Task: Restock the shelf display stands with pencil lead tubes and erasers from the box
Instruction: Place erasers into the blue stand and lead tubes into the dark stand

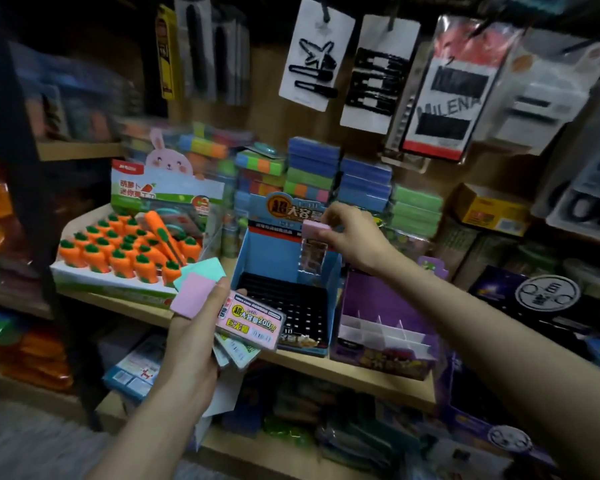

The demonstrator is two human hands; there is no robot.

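Left hand (196,327): nearest the camera, its grip curled round a fanned bundle of lead tubes (253,318), thumb across the pink-labelled one on top; pink and teal caps stick out at the upper end.
Right hand (355,237): grip pinching a single tube (311,227) by its pink cap, the clear body hanging upright over the back right part of the blue stand (257,251).
Blue stand: sits on the wooden shelf (361,375); its black slotted tray (284,299) shows row after row of open slots, and I can make out no tube seated in it.
Purple stand (368,292): just beside the blue one on its right; the white dividers (378,332) mark off compartments that look unfilled.
Carrot display (118,251): on the left of the blue stand, with most of its places taken.
Done so far: by my reading, very little; the first tube seems about to go in.
Left to do: the whole bundle has to be slotted into the black tray, and the purple stand probably needs its stock as well.
Supply box: I cannot tell which carton, if any in view, is the source.
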